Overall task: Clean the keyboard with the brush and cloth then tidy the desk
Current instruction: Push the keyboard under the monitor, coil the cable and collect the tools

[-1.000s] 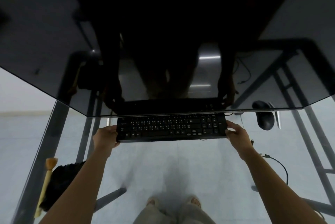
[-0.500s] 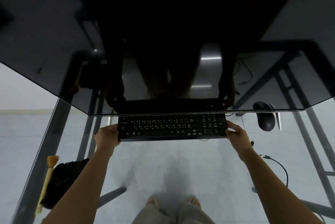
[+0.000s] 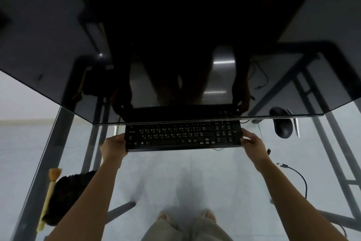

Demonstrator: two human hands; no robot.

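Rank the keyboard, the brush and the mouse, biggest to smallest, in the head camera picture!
1. keyboard, clearly the largest
2. brush, long but thin; it is nearer the camera, so this place is unsure
3. mouse

Keyboard slightly further left

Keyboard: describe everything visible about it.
The keyboard is a full-size black one, plastic by the look, with pale key legends and a number pad at its right end. It is level, keys up, long side across the view, its far edge right below the dark glossy panel, which mirrors it. The left hand grips its left end and the right hand its right end. Whether it rests on the glass desk top or is lifted cannot be told.
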